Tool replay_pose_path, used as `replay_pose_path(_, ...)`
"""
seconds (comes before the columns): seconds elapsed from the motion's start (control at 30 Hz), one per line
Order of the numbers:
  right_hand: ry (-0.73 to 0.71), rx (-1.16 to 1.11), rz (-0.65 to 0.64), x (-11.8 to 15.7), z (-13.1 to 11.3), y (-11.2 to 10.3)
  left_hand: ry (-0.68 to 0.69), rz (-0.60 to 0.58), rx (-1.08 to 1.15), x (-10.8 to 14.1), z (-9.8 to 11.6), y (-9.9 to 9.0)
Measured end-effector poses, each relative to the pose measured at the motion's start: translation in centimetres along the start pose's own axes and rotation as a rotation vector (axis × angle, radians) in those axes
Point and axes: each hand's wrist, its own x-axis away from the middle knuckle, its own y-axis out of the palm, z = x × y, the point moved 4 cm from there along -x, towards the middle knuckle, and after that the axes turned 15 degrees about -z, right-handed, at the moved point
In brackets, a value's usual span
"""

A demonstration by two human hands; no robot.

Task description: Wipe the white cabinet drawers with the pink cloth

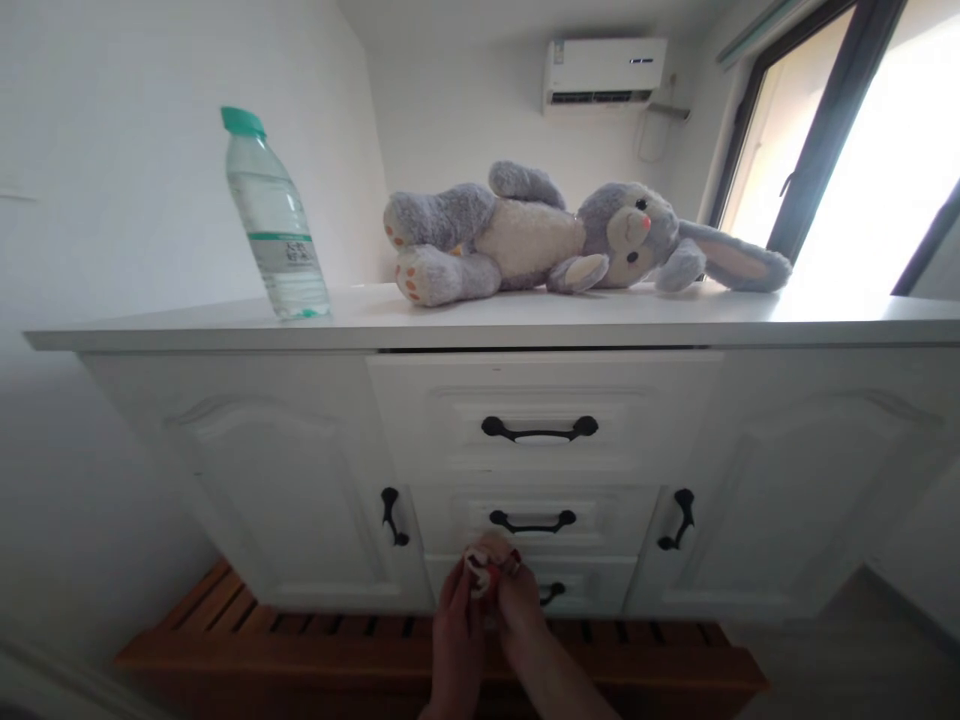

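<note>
Low in the head view, my left hand (457,615) and my right hand (517,595) come together in front of the cabinet's lower drawers. Between them is a small red and cream item (481,575), too small and dim to name. Fingers of both hands are closed round it. Behind the hands, the lowest drawer's black handle (553,594) shows in part, and the middle drawer's handle (532,521) is just above them.
On the white cabinet top (360,320), a water bottle (281,230) with a green cap stands at the left and a grey plush rabbit (532,240) lies on its side. A slatted wooden bench (637,665) runs below the cabinet. Black handles stick out from the doors.
</note>
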Motion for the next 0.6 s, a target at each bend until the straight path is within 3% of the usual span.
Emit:
replay_pose_path(0.07,0.065,-0.080,-0.020,-0.6,2.1,3.4,-0.027,0.081,-0.027,-0.2,-1.8,-3.3)
replay_pose_path(0.13,0.114,-0.124,-0.033,-0.7,2.8,6.2,-0.031,0.114,-0.025,-0.6,-2.0,-6.0)
replay_pose_path(0.2,0.112,-0.147,-0.088,-0.4,1.6,8.8,-0.011,0.149,-0.016,-1.2,-0.4,-8.4)
replay_pose_path(0.33,0.084,-0.206,-0.292,1.1,-3.7,12.5,0.113,0.285,-0.050,-2.1,5.2,-12.1)
replay_pose_path(0.43,0.193,-0.349,-0.313,2.1,-6.5,12.4,0.222,0.263,-0.100,-2.4,7.7,-11.9)
replay_pose_path(0.53,0.259,-0.531,-0.288,2.3,-7.6,10.5,0.263,0.172,-0.162,-2.7,8.0,-9.6)
replay_pose_path(0.6,0.227,-0.607,-0.275,2.3,-8.0,9.0,0.300,0.110,-0.231,-3.2,8.6,-8.0)
